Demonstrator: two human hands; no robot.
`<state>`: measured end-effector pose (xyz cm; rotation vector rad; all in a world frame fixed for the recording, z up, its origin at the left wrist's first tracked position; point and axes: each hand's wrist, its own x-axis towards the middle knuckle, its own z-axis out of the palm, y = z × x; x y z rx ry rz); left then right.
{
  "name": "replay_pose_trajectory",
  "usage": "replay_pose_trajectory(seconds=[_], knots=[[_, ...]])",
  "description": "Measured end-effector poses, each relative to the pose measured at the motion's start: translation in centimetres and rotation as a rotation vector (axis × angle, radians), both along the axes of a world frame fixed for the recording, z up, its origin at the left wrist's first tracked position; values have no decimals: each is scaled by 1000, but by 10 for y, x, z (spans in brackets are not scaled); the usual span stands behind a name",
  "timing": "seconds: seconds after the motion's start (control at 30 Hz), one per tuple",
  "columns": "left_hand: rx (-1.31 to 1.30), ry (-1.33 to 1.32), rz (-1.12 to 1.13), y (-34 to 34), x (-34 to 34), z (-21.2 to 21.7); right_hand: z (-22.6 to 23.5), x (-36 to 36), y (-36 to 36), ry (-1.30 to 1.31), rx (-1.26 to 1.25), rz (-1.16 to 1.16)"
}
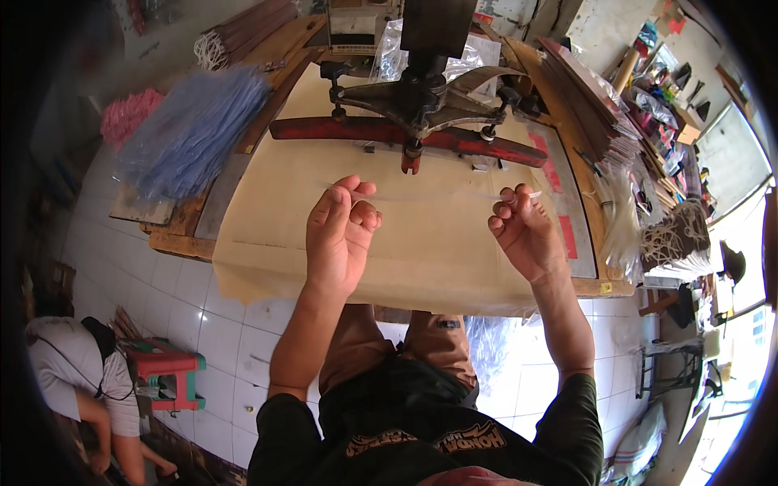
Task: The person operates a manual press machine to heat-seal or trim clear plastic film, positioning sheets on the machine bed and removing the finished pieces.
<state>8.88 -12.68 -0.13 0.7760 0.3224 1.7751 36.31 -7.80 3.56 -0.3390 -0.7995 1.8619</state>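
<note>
Thin translucent strip [454, 198], frame centre: spans left hand [339, 243] to right hand [531, 235], fingertips of both pinched on it. Risk: uneven pull could slip it free; raising could snag the red crossbar [510, 152], upper centre.

Translucent plastic strip [438, 197], matt paper sheet [405, 251], dull metal bracket [425, 105], glossy tiles [220, 338]

White tiled floor [219, 334], is running beneath the table and catching bright glare. Wooden table [182, 245], is standing centrally. Red-and-green stool [168, 363], is standing at left. Pale wall [604, 40], is rising beyond. Window [736, 150], is admitting light at right.
</note>
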Motion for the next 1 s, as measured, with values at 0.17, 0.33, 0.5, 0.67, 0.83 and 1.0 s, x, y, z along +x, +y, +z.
replay_pose_trajectory(seconds=[0.17,0.33,0.5,0.67,0.83,1.0], knots=[[-55,430,90,0,-10,19,-2,6,4,-238,120,-125],[-150,828,166,25,-13,20,1,-5,11,-714,204,-299],[-153,1232,171,68,-27,-1,-2,-11,35,-1228,356,-234],[-62,1455,296,99,-20,-4,-13,-21,62,-1488,586,-426],[84,1522,369,121,-22,-7,-37,-25,101,-1504,852,-537],[176,1560,379,123,-24,-16,-42,-29,102,-1498,927,-552]])
